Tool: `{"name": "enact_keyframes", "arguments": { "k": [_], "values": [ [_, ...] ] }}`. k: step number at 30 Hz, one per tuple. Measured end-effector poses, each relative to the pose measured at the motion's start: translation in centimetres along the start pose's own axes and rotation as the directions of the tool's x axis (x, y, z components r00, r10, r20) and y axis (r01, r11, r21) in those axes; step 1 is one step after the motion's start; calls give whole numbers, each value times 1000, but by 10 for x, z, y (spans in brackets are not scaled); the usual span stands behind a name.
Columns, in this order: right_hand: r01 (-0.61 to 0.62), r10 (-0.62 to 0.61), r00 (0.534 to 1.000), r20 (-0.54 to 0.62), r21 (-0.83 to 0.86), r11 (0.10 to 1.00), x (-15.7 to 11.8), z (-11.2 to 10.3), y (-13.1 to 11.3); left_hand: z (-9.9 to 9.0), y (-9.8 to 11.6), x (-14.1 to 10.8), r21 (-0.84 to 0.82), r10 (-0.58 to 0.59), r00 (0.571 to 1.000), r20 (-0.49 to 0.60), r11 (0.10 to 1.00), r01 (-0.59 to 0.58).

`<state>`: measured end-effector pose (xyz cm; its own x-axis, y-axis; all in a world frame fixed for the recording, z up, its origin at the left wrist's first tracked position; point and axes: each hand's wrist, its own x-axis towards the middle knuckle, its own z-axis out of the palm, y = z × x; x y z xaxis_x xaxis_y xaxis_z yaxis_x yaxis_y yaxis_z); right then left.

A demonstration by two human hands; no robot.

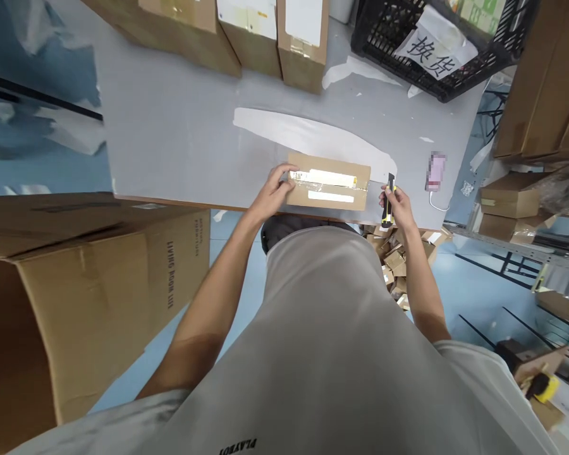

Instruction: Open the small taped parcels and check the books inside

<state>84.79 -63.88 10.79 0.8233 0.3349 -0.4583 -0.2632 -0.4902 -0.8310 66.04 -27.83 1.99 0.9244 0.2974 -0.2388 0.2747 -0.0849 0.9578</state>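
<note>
A small cardboard box (329, 201) lies flat near the front edge of the grey table, with white labels and clear tape across its top. My left hand (271, 194) grips its left end, thumb at the near side and fingers on the top corner. To the right of the box, my right hand (399, 205) is closed around a black and yellow utility knife (387, 215), which points away from me. Knife and box are apart. Whether the blade is out is too small to tell.
Taped cartons (301, 66) line the table's back, beside a black plastic crate (374, 44) with a paper sign. White backing paper (308, 131) lies behind the box. A pink phone-like item (436, 170) with a cable sits right. A large open carton (114, 303) stands left.
</note>
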Motion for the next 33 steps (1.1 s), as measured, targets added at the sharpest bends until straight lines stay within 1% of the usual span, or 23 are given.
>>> {"name": "enact_keyframes", "arguments": {
  "k": [2,4,5,6,7,9,11,12,14,17,20,23,28,33],
  "values": [
    [33,-29,998,51,-93,995,-6,8,-28,0,0,-4,14,24,1000,14,1000,-24],
    [70,-45,992,121,-209,975,-10,17,-55,-2,-1,-7,0,34,998,55,999,-34],
    [105,-58,985,164,-295,950,-10,24,-68,-3,-2,-9,-13,35,996,77,999,-35],
    [154,-71,974,214,-400,904,-10,31,-81,-5,-3,-10,-28,35,995,96,999,-32],
    [214,-81,960,269,-513,831,-10,39,-92,-7,-3,-11,-43,33,993,110,999,-28],
    [343,-73,920,386,-700,627,-8,60,-111,-10,-4,-11,-67,26,991,130,998,-17],
    [446,-21,874,485,-786,428,-6,85,-126,-13,-4,-11,-82,20,989,149,997,-8],
    [483,16,854,521,-802,352,-6,99,-132,-15,-4,-11,-85,19,987,159,996,-6],
    [533,88,821,565,-812,237,-6,125,-142,-17,-2,-9,-83,25,985,173,996,-11],
    [590,162,782,602,-798,122,-6,156,-156,-19,-1,-8,-82,38,984,176,996,-24],
    [629,216,753,622,-776,44,-7,174,-167,-19,0,-8,-94,42,983,177,995,-25],
    [644,258,740,621,-765,-5,-5,182,-175,-18,1,-8,-104,45,983,178,994,-27],
    [627,283,754,592,-777,-46,-4,185,-177,-17,2,-9,-116,66,984,168,992,-47],
    [619,289,760,582,-784,-50,-4,187,-176,-17,3,-8,-135,63,985,161,990,-41]
  ]
}}
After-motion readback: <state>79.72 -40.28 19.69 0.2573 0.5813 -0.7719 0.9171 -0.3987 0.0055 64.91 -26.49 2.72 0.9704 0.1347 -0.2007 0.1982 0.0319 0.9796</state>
